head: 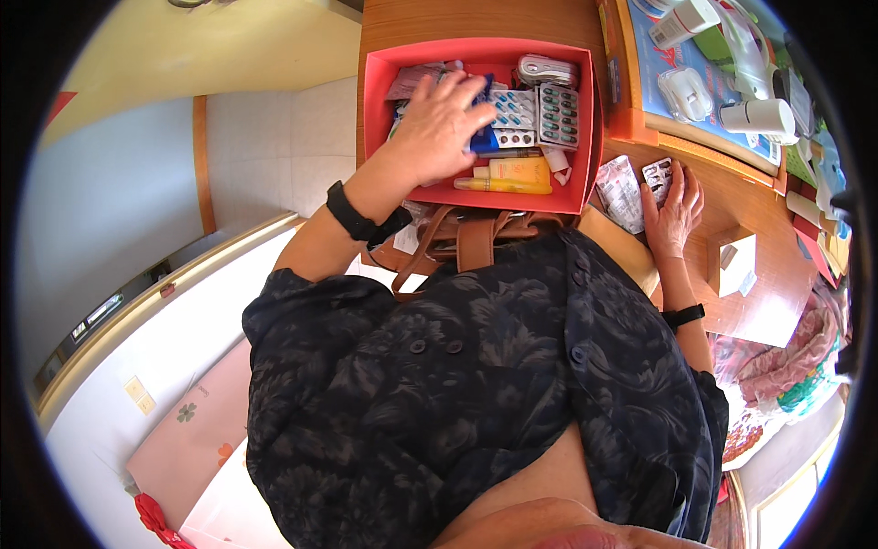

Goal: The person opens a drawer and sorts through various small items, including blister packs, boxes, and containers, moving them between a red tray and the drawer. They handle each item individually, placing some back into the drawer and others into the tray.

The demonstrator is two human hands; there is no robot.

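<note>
My left hand (439,134) is over the left half of a red cardboard box (374,123), slightly blurred, its fingers spread. A dark blue packet (485,141) lies by its thumb and index finger; I see no clear grip on it. Beside the packet are blister packs of blue capsules (514,106) and of dark green capsules (559,117). A yellow tube (518,169) and a yellow pen-shaped tube (504,186) lie at the box's near side. On the table to the right, my right hand (673,213) has thumb and fingers around a small blister pack (657,177), beside a silvery foil packet (621,192).
A shelf (651,82) at the upper right bears white bottles (758,118) and a clear plastic case (686,95). A small open carton (732,261) stands on the wooden table (768,226). A brown leather bag (475,243) sits between the box and my body.
</note>
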